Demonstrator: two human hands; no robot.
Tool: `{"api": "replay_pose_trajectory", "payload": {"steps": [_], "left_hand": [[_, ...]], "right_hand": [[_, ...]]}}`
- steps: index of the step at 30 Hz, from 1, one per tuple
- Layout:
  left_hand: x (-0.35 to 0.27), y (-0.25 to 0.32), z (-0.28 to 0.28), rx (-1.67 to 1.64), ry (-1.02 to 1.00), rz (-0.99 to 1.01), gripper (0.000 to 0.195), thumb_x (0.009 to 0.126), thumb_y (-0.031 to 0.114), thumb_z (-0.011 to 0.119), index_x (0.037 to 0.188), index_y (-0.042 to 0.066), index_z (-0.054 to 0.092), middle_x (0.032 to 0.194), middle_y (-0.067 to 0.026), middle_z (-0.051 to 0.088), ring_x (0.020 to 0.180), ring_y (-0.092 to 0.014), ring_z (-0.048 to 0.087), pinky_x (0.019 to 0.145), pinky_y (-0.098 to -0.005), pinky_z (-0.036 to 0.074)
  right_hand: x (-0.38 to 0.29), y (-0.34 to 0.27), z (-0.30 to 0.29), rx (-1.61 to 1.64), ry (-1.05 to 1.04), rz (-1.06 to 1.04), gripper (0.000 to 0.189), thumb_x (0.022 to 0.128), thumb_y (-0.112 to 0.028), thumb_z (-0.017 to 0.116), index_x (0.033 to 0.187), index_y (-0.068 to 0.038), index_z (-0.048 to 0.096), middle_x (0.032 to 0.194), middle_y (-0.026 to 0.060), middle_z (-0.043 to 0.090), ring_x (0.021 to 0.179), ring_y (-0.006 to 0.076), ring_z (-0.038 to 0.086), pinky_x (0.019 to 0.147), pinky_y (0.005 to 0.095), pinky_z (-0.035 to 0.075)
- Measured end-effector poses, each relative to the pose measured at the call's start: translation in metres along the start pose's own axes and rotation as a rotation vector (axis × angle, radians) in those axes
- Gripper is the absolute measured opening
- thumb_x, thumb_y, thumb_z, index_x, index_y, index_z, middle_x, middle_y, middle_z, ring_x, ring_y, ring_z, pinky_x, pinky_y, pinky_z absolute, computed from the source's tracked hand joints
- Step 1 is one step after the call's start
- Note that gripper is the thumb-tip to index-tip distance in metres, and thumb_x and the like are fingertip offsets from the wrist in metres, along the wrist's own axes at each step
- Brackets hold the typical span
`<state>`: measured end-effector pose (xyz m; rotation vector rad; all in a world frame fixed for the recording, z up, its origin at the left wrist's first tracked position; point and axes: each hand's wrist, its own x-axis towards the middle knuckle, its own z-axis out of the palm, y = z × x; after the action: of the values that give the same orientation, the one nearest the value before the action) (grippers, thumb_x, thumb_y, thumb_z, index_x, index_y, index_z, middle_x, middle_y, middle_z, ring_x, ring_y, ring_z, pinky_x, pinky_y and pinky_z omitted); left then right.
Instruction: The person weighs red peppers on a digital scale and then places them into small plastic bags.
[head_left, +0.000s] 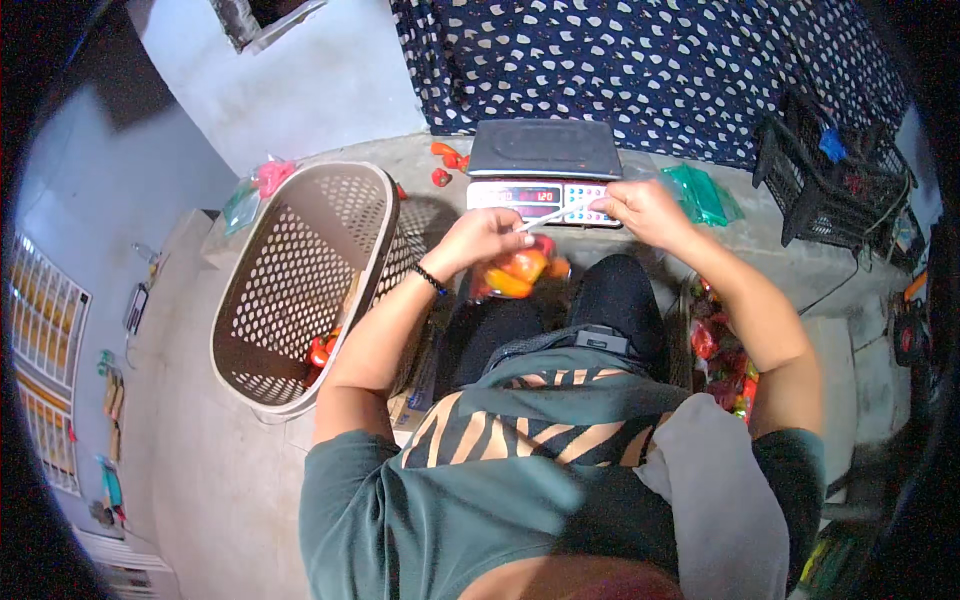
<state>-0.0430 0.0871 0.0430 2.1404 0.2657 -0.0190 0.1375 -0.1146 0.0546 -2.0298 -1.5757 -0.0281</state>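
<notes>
A clear plastic bag of red, orange and yellow peppers (516, 271) hangs below my left hand (491, 236), whose fingers are closed on its gathered neck. A thin whitish strip (559, 217) runs from there to my right hand (634, 214), which pinches its far end. Just beyond both hands stands a digital scale (545, 150) with a dark, bare weighing plate and a lit display. Several loose peppers (442, 177) lie at the scale's left side.
A tall perforated plastic basket (300, 277) with a few red peppers (321, 350) stands at the left. Bagged peppers (705, 341) fill a container by my right leg. Green plastic bags (701, 196) and a black crate (825, 180) lie on the ledge at right.
</notes>
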Motion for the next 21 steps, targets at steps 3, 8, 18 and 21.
{"api": "replay_pose_trajectory", "payload": {"steps": [3,8,18,21], "left_hand": [[0.026,-0.038,-0.004,-0.303,-0.041,0.175,0.013,0.080,0.022,0.064,0.078,0.009,0.062,0.064,0.0034,0.057,0.055,-0.004,0.049,0.049,-0.0197,0.040],[0.038,-0.011,-0.002,-0.255,-0.088,-0.103,0.009,0.082,0.018,0.061,0.079,0.010,0.058,0.068,-0.0002,0.060,0.052,-0.007,0.052,0.045,-0.0202,0.041],[0.026,0.080,0.003,-0.932,-0.368,0.233,0.009,0.083,0.014,0.059,0.085,0.006,0.056,0.080,-0.0054,0.061,0.070,-0.016,0.061,0.063,-0.0260,0.050],[0.024,0.071,-0.006,-0.597,-0.201,0.392,0.011,0.081,0.016,0.062,0.083,0.006,0.060,0.079,-0.0020,0.061,0.064,-0.010,0.056,0.059,-0.0213,0.046]], "right_hand": [[-0.014,-0.027,0.006,0.727,-0.083,0.375,0.035,0.089,-0.036,0.048,0.069,-0.008,0.052,0.056,-0.0002,0.048,0.045,0.0084,0.043,0.044,0.0227,0.037],[-0.046,-0.056,0.024,1.524,-0.353,0.305,0.026,0.091,-0.027,0.043,0.091,-0.002,0.050,0.054,-0.0064,0.035,0.041,0.0040,0.034,0.054,0.0287,0.044],[-0.035,-0.045,0.096,2.009,-0.765,-0.043,0.035,0.090,-0.031,0.044,0.109,-0.002,0.048,0.060,-0.0036,0.039,0.048,0.0068,0.043,0.066,0.0322,0.048],[-0.018,-0.031,0.073,1.861,-0.353,0.160,0.036,0.088,-0.034,0.049,0.104,-0.003,0.051,0.058,-0.0031,0.044,0.046,0.0076,0.044,0.064,0.0318,0.048]]}}
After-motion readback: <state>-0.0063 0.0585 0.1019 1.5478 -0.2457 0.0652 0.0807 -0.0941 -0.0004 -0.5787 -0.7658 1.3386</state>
